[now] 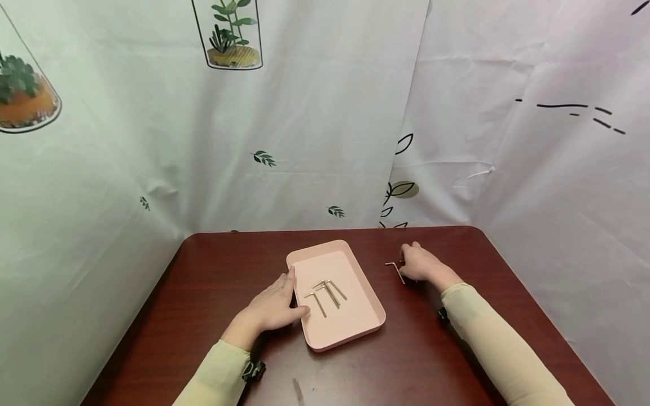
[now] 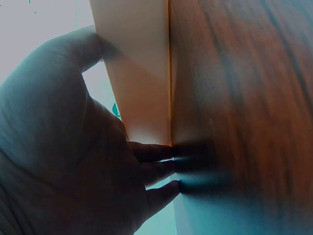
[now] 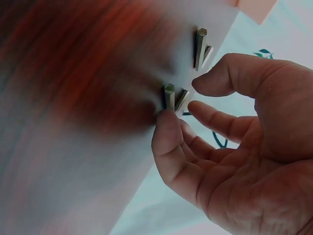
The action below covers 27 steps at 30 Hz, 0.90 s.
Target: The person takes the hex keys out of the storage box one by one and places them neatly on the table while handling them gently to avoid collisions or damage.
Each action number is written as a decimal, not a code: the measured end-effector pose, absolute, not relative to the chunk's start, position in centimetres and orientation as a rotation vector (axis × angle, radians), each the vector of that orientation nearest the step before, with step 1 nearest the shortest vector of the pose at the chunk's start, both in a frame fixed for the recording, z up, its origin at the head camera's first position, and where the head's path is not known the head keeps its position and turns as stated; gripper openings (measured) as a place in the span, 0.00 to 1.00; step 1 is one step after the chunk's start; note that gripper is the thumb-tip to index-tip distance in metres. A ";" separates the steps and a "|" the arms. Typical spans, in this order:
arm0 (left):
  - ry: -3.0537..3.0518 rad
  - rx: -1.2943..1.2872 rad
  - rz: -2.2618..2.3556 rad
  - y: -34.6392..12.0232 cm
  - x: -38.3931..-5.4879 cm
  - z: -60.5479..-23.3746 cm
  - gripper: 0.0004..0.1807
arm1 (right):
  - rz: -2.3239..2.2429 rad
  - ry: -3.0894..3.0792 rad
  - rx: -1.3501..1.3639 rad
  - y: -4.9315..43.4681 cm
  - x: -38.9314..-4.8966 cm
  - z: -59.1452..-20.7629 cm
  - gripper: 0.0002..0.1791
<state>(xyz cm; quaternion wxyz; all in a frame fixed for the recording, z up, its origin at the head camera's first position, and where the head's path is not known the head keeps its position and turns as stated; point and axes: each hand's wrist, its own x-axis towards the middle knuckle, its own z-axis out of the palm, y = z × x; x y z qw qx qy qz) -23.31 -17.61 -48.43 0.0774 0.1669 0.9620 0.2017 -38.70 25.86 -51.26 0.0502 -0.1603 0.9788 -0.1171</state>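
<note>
A pink tray (image 1: 355, 318) lies at an angle on the table with several L-shaped hex keys (image 1: 331, 296) inside. My left hand (image 1: 271, 304) holds its left side, the thumb over the rim and the fingers along the outer wall (image 2: 142, 88). To the right of the tray, my right hand (image 1: 418, 264) is lowered to the table. In the right wrist view, its thumb and index finger are spread around one hex key (image 3: 169, 95); the index fingertip is at the key, the thumb apart from it. A second hex key (image 3: 200, 49) lies beside the thumb.
The dark red-brown wooden table (image 1: 228, 254) has rounded far corners. White cloth (image 1: 304, 113) printed with plants hangs behind it and at both sides. Dark straps (image 1: 254, 370) are on both wrists.
</note>
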 end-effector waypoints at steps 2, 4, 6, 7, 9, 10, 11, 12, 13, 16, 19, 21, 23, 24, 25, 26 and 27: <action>2.882 0.498 0.602 -17.6 -23.3 -48.4 0.64 | -0.346 2.976 -0.498 25.5 -38.1 -50.3 0.16; 2.883 0.495 0.602 -17.6 -23.4 -48.4 0.63 | -0.356 2.976 -0.525 25.4 -37.5 -49.7 0.16; 2.885 0.495 0.602 -17.6 -23.4 -48.4 0.63 | -0.358 2.977 -0.525 25.0 -36.7 -48.7 0.16; 2.885 0.495 0.602 -17.6 -23.3 -48.4 0.63 | -0.366 2.979 -0.521 24.8 -36.3 -48.3 0.16; 2.884 0.495 0.600 -17.6 -23.3 -48.3 0.63 | -0.385 2.974 -0.496 24.2 -35.5 -47.1 0.15; 2.883 0.496 0.601 -17.6 -23.3 -48.3 0.63 | -0.377 2.970 -0.456 23.6 -34.8 -46.1 0.14; 2.883 0.497 0.600 -17.6 -23.3 -48.3 0.63 | -0.379 2.974 -0.452 23.4 -34.6 -46.0 0.13; 2.882 0.498 0.600 -17.6 -23.2 -48.3 0.63 | -0.381 2.979 -0.453 23.3 -34.5 -45.8 0.13; 2.881 0.499 0.598 -17.6 -23.2 -48.2 0.63 | -0.381 2.982 -0.452 23.1 -34.3 -45.7 0.13; 2.881 0.502 0.600 -17.6 -23.2 -48.2 0.63 | -0.377 2.995 -0.464 22.7 -34.0 -45.4 0.14; 2.881 0.501 0.604 -17.6 -23.2 -48.2 0.63 | -0.389 3.007 -0.476 22.3 -33.9 -45.2 0.16; 2.880 0.499 0.602 -17.6 -23.2 -48.3 0.63 | -0.387 3.016 -0.477 22.1 -33.9 -45.1 0.17; 2.880 0.502 0.607 -17.6 -23.2 -48.3 0.63 | -0.390 3.019 -0.476 21.9 -33.8 -45.0 0.18; 2.880 0.501 0.607 -17.6 -23.2 -48.3 0.63 | -0.391 3.020 -0.474 21.9 -33.7 -45.0 0.18; 2.880 0.499 0.602 -17.6 -23.2 -48.3 0.63 | -0.393 3.021 -0.475 21.8 -33.7 -44.9 0.18; 2.880 0.500 0.602 -17.6 -23.2 -48.3 0.63 | -0.394 3.021 -0.475 21.7 -33.7 -44.9 0.19; 2.881 0.501 0.602 -17.6 -23.2 -48.2 0.63 | -0.397 3.021 -0.475 21.7 -33.7 -44.8 0.19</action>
